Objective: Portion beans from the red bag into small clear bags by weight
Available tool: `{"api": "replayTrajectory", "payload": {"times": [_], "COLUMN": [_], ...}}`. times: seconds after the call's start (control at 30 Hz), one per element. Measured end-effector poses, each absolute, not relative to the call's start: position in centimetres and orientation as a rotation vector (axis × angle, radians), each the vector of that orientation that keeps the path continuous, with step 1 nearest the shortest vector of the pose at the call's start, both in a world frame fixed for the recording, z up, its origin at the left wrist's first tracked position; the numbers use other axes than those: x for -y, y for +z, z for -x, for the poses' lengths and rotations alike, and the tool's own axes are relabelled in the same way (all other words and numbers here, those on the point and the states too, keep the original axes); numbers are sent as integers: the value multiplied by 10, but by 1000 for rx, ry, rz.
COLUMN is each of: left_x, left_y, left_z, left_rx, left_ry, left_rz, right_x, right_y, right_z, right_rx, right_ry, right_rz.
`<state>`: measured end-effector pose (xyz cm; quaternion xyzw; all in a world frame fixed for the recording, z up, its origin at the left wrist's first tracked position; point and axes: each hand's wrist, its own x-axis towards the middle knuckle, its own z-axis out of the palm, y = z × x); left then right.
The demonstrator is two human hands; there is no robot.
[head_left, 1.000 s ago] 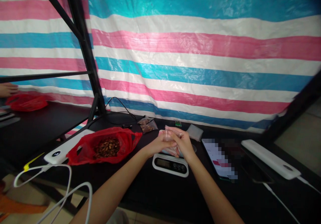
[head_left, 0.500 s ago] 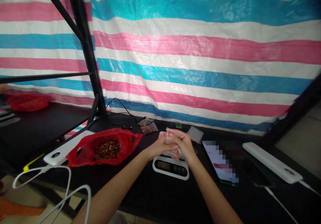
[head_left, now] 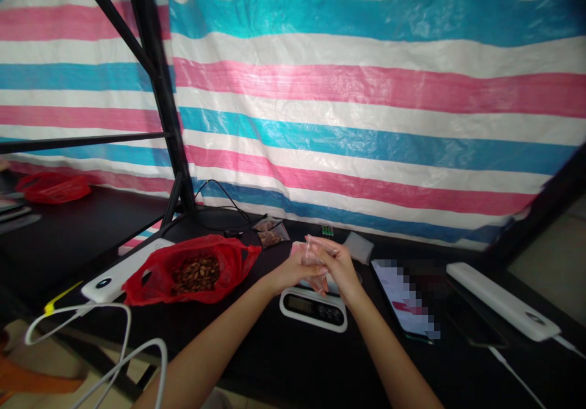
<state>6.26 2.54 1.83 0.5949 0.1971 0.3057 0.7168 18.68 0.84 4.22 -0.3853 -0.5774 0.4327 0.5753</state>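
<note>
Both my hands meet above a small white digital scale (head_left: 314, 309) on the black table (head_left: 284, 360). My left hand (head_left: 293, 270) and my right hand (head_left: 337, 265) pinch a small clear plastic bag (head_left: 314, 248) between their fingers, held just over the scale's pan. To the left lies an open red plastic bag (head_left: 192, 267) holding brown nuts or seeds (head_left: 196, 273). Two small filled clear packets (head_left: 270, 233) lie behind it near the tarp.
A phone (head_left: 405, 299) lies right of the scale, a white power bank (head_left: 502, 302) farther right, another power bank (head_left: 121, 271) with white cables (head_left: 91, 336) at left. Empty clear bags (head_left: 358, 247) lie behind. A black frame post (head_left: 160, 104) and striped tarp (head_left: 366, 104) stand behind. Another red bag (head_left: 52, 187) lies far left.
My hands stay together on the clear bag, with only small finger shifts. Another person's hand at the far left edge has gone from view.
</note>
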Motion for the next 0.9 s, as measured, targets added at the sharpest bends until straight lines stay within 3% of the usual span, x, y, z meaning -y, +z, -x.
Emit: {"api": "replayTrajectory", "payload": {"times": [0.9], "left_x": [-26], "left_y": [24], "left_z": [-56], "left_rx": [-423], "left_ry": [599], "left_rz": [-1372], "right_x": [-11], "right_y": [36], "right_z": [-188], "right_rx": [1363], "right_ry": [1002], "right_rz": [901]}}
